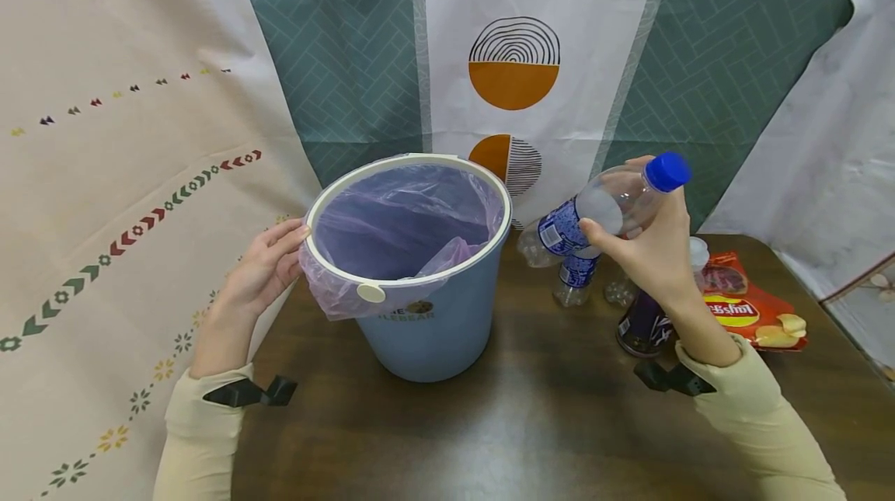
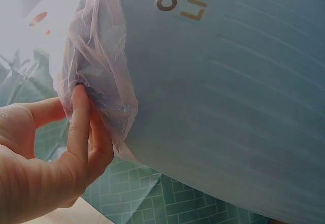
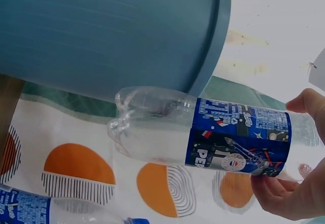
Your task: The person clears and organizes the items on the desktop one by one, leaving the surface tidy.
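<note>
The left hand [image 2: 53, 163] is right in there, fingers against the translucent pinkish bag [image 2: 101, 51], pinching it at the edge of the blue bin [image 2: 228, 97]! Bunched folds spill over the side, brown and tan lettering [image 2: 193, 14] sits beside them, and green brick-patterned cloth [image 2: 127, 188] shows below.

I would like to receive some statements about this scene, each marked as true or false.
1. The right hand holds a clear plastic bottle with a blue cap. True.
2. This bottle stands upright on the glossy brown table. False: it is tilted above the table.
3. A translucent pink plastic bag lines the round blue plastic bin. True.
4. The left hand reaches deep inside the bin. False: it touches the bin's edge.
</note>
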The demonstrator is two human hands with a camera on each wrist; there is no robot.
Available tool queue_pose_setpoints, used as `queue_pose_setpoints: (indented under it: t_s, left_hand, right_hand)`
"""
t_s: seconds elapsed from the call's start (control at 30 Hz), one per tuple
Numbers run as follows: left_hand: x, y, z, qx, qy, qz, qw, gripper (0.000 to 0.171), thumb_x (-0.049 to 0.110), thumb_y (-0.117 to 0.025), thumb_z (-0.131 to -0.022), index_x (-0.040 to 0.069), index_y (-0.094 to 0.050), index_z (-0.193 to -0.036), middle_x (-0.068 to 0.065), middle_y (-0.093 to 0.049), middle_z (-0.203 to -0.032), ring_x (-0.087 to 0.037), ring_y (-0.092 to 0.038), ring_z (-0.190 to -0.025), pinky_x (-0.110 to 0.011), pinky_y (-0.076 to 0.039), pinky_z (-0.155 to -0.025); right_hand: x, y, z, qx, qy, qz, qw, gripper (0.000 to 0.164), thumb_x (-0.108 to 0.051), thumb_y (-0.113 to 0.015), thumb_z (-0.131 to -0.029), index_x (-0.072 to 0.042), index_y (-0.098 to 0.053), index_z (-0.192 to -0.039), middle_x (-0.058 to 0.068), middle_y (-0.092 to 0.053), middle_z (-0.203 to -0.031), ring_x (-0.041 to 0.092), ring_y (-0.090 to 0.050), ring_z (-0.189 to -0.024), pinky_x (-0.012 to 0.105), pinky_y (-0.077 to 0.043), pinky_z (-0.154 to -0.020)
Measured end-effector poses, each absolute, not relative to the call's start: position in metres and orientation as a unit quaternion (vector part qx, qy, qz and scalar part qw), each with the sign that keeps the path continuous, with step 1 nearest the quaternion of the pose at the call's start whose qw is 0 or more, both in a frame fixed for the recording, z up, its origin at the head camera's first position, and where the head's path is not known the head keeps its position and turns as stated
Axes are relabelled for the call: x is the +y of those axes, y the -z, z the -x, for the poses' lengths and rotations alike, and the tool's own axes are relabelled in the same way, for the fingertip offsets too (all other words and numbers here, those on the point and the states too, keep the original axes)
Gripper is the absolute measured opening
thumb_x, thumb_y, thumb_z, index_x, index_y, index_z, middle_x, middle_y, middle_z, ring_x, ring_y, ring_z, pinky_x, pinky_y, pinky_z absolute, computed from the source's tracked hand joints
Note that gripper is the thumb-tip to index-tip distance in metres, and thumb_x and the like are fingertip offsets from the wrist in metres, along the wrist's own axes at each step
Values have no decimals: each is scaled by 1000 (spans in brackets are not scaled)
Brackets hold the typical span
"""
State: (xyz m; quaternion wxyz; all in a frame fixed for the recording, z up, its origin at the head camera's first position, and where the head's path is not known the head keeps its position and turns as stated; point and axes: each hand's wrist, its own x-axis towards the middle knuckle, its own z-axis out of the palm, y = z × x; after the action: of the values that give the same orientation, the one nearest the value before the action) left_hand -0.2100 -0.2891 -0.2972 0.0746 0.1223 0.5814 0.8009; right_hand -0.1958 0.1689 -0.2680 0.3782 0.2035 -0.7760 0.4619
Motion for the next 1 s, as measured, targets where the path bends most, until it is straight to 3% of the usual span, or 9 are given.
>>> queue_pose_setpoints:
  t_s: [0.13,0.27,0.43,0.87,1.0]
  left_hand:
    - [-289,298,211,580,-801,-123,79,19,5,-41,-96,5,-51,-112,-1,-64,-90,-8,-65,-75,-17,-55,-65]
    - [-289,298,211,580,-801,-126,79,19,5,-41,-96,5,-51,-112,-1,-64,-90,-8,-65,-75,-17,-55,-65]
    - [-289,297,210,581,-800,-126,77,19,5,-40,-96,5,-51,-112,0,-64,-90,-8,-65,-75,-16,-55,-64]
    - [-289,297,210,580,-802,-124,78,18,5,-41,-96,6,-50,-111,0,-64,-89,-8,-65,-75,-16,-55,-64]
    - [-290,296,211,577,-802,-128,81,18,5,-41,-96,6,-52,-111,0,-64,-90,-8,-65,-75,-16,-55,-65]
  right_hand:
    - [164,257,188,-748,-492,-221,386,65,1,-72,-68,-7,-40,-123,-2,-62,-108,5,-56,-93,11,-48,-68]
    - [165,254,186,-735,-510,-210,395,65,1,-70,-68,-9,-38,-124,-10,-62,-107,7,-57,-97,13,-49,-73]
    - [170,260,195,-721,-528,-193,405,71,0,-72,-68,-12,-35,-127,-5,-61,-110,11,-58,-104,16,-50,-81]
    - [165,243,191,-681,-552,-219,428,68,0,-71,-69,-7,-35,-126,-2,-60,-111,18,-57,-101,20,-49,-80]
    - [162,234,189,-648,-575,-237,440,68,0,-70,-68,-4,-33,-125,5,-58,-111,22,-56,-103,21,-50,-82]
